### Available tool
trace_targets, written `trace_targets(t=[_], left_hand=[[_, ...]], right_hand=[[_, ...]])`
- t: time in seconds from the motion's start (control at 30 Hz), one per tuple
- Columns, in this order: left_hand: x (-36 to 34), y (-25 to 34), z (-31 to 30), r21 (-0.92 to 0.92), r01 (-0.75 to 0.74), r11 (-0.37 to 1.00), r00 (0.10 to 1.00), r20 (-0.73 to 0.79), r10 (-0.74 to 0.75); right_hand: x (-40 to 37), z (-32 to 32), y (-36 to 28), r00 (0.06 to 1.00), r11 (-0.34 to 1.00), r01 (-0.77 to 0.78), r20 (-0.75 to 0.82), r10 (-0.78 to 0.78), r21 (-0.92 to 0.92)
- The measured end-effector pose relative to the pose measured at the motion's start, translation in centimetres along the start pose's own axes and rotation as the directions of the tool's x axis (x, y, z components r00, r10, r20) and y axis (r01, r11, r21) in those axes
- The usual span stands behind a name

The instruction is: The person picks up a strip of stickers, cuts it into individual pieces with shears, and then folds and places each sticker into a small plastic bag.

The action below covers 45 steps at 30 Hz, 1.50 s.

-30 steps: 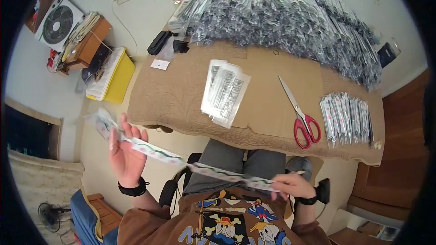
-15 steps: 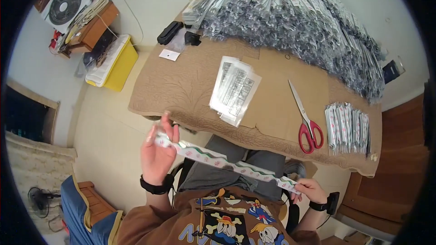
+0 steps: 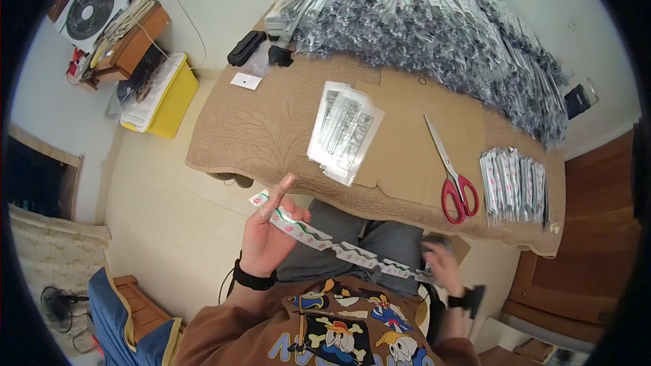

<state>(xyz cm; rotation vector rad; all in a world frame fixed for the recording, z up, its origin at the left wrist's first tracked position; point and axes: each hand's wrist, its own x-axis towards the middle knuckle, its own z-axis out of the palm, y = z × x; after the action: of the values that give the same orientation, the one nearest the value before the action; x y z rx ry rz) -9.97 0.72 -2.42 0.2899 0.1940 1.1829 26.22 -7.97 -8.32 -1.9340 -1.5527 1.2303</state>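
Note:
A long white strip with pink flower prints and a green wavy edge (image 3: 315, 240) stretches across above the lap. Its left end lies in my left hand (image 3: 271, 230), whose thumb and fingers are closed round it, with one finger pointing up. My right hand (image 3: 444, 268) is blurred by motion near the strip's other end; whether it touches the strip cannot be made out. On the table beyond lie clear printed plastic bags (image 3: 344, 132) and red-handled scissors (image 3: 458, 193). A row of folded printed strips (image 3: 514, 185) is at the table's right.
A large heap of packed strips (image 3: 420, 34) covers the back of the brown-clothed table (image 3: 237, 122). A black case (image 3: 247, 48) and a white card (image 3: 245, 81) lie at its back left. A yellow bin (image 3: 173, 99) stands on the floor at left.
My left hand has moved right and nearer the strip's middle, leaving a short end sticking out behind it. My right hand has shifted slightly up and left, its fingers now blurred.

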Motion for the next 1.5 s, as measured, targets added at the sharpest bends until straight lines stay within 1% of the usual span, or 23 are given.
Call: trace_targets(t=[0.03,0.07,0.1,0.13,0.17,0.2,0.27,0.4,0.43,0.53,0.6,0.77,0.87,0.93,1.0,1.07,1.17,1.23,1.3,1.37,1.4,1.43,1.5], left_hand=[[0.1,0.2,0.1,0.001,0.0,1.0,1.0,0.004,0.0],[0.2,0.7,0.3,-0.005,-0.021,1.0,0.999,0.045,0.021],[0.3,1.4,0.6,-0.011,-0.043,0.999,0.996,0.083,0.044],[0.3,2.0,1.0,-0.016,-0.066,0.998,0.991,0.117,0.068],[0.4,2.6,1.7,-0.01,-0.073,0.997,0.99,0.118,0.074],[0.5,3.3,2.9,-0.015,-0.186,0.982,0.98,-0.077,0.184],[0.6,4.0,4.7,0.031,-0.392,0.919,0.814,-0.453,0.362],[2.4,1.3,6.4,0.003,-0.347,0.938,0.677,-0.691,0.253],[2.3,1.0,5.9,0.001,-0.344,0.939,0.679,-0.69,0.25],[1.3,-0.6,2.6,0.046,-0.188,0.981,0.849,-0.495,0.185],[1.5,-0.6,1.7,0.031,-0.23,0.973,0.882,-0.417,0.221],[2.0,0.1,-0.2,0.006,-0.283,0.959,0.948,-0.153,0.28],[2.8,-1.6,0.7,0.056,-0.232,0.971,0.966,-0.101,0.236],[3.5,-4.3,2.5,0.153,-0.183,0.971,0.975,-0.102,0.2],[3.7,-7.8,4.8,0.231,-0.179,0.956,0.961,-0.167,0.22],[3.5,-8.7,5.4,0.318,-0.175,0.932,0.939,-0.229,0.255],[3.0,-8.6,5.1,0.547,0.171,0.82,0.964,-0.264,-0.024],[3.5,-7.5,4.3,0.653,0.075,0.754,0.976,-0.202,0.077],[3.8,-5.2,4.1,0.744,-0.018,0.667,0.978,-0.126,0.166],[3.9,-2.2,4.6,0.65,-0.156,0.744,0.935,-0.144,0.323],[3.9,-1.6,4.1,0.649,-0.158,0.744,0.936,-0.141,0.323],[4.1,-1.3,3.2,0.513,-0.186,0.838,0.952,-0.116,0.282],[4.5,-1.2,2.2,0.201,-0.19,0.961,0.978,-0.045,0.203]], right_hand=[[1.7,2.2,-3.1,0.911,0.897,0.384,-0.069,-0.407,-0.218],[2.7,3.2,-4.6,0.662,0.609,0.663,-0.04,-0.749,-0.435],[2.7,3.2,-4.7,0.658,0.606,0.666,-0.038,-0.752,-0.435],[2.6,3.2,-4.8,0.791,0.775,0.612,0.126,-0.599,-0.157],[2.7,3.1,-5.0,0.829,0.891,0.443,0.335,-0.448,0.096],[2.8,2.9,-5.2,0.767,0.94,0.188,0.555,-0.321,0.285],[2.5,1.5,-5.5,0.753,0.939,0.124,0.585,-0.3,0.322],[0.9,-1.3,-7.5,0.722,0.892,-0.032,0.627,-0.292,0.451],[0.6,-1.7,-8.1,0.712,0.858,-0.039,0.617,-0.336,0.513],[0.3,-1.8,-8.3,0.715,0.785,-0.045,0.569,-0.407,0.618],[-0.1,-1.7,-8.0,0.737,0.709,-0.045,0.502,-0.452,0.704],[0.3,-2.9,-5.0,0.75,0.868,0.054,0.554,-0.362,0.494],[0.3,-3.6,-8.5,0.582,0.367,0.281,0.147,-0.8,0.887],[0.5,-1.6,-10.6,0.61,0.3,0.494,-0.08,-0.788,0.816],[0.6,-0.4,-14.9,0.869,0.734,0.085,0.309,-0.385,0.674],[2.6,3.1,-14.9,0.85,0.699,-0.049,0.397,-0.347,0.714],[2.7,4.1,-13.2,0.818,0.683,-0.054,0.424,-0.388,0.729],[2.6,3.6,-11.8,0.802,0.675,-0.064,0.441,-0.404,0.735],[2.5,0.6,-8.9,0.627,0.807,0.483,0.51,-0.59,0.34],[2.2,-2.4,-7.4,0.609,0.942,0.285,0.725,-0.32,0.176],[2.0,-3.0,-7.5,0.611,0.942,0.287,0.724,-0.321,0.175],[1.8,-3.5,-7.6,0.576,0.863,0.304,0.643,-0.504,0.404],[0.8,-4.3,-8.3,0.511,0.55,0.307,0.352,-0.784,0.777]])
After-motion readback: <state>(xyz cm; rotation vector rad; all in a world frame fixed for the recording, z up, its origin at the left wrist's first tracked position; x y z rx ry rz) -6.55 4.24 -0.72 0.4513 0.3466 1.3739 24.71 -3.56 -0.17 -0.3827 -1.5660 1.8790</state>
